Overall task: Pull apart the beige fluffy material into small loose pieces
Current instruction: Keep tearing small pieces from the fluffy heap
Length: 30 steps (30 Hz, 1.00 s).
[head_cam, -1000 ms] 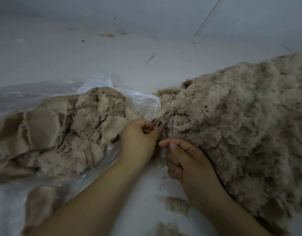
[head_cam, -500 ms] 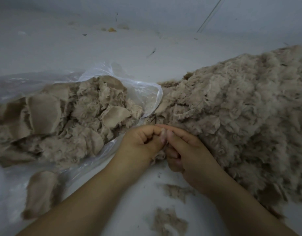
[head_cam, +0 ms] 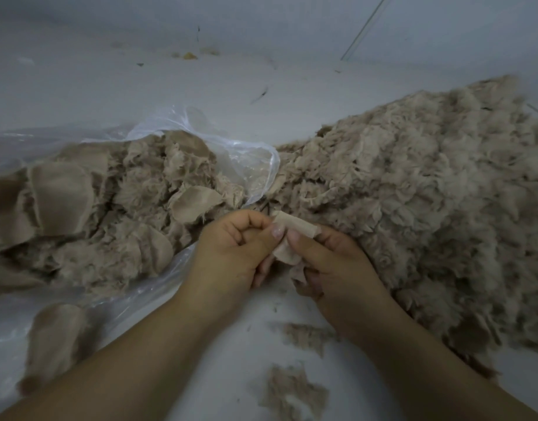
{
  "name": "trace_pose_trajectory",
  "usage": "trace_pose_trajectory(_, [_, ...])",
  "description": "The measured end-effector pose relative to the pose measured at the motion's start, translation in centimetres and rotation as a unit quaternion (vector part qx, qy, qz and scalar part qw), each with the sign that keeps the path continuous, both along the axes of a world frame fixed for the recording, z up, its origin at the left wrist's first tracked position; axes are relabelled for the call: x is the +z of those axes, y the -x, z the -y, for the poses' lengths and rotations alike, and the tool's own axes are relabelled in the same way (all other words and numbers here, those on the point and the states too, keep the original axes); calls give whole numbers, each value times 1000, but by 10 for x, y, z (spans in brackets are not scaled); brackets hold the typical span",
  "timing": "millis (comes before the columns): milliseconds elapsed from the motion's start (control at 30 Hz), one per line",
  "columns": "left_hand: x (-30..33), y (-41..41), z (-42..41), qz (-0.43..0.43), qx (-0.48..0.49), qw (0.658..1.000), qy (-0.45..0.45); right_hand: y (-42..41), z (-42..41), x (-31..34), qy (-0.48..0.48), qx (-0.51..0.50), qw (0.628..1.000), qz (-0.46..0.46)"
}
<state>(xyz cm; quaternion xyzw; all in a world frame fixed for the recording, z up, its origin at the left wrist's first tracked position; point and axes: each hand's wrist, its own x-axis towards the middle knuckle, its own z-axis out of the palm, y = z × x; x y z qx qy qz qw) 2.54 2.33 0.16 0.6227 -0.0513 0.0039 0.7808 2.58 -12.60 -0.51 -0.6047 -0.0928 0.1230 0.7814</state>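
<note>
Head view: you are pinching one small beige piece between both thumbs and forefingers — left hand and right hand curled tight, touching, ready to tear — between the bagged clumps and the loose pile.

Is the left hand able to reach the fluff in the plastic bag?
Probably yes. The bag lies open just beside the left hand, nothing between, but that hand first has to let go of the beige piece it pinches with the right hand.
</note>
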Motion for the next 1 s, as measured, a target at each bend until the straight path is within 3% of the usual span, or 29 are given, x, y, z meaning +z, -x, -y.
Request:
trace_pose_trajectory(233, [4,-4,-11,10,9,997,81,2,-3,0,-56,-70,995,-35])
trace_pose_trajectory(333, [10,-6,-29,-1,-170,985,8,3,-3,1,-71,-36,996,-27])
trace_pose_trajectory(400, [16,-3,-38,-34,-343,933,-103,5,-3,2,-69,-5,997,-28])
trace_pose_trajectory(433, [17,-1,-39,-41,-381,913,-139,6,-2,2,-66,0,997,-26])
trace_pose_trajectory(500, [18,1,-34,-59,-346,922,-165,7,-2,3,-75,9,997,-18])
trace_pose_trajectory(667, [10,-2,-20,-31,-53,982,-180,7,-3,4,-58,-22,998,-19])
trace_pose_trajectory(733, [9,-4,-18,-10,-2,987,-157,6,-3,5,-55,-18,998,-23])
trace_pose_trajectory(1000, [7,-3,-22,-23,-193,979,-68,7,-3,8,-61,-2,997,-53])
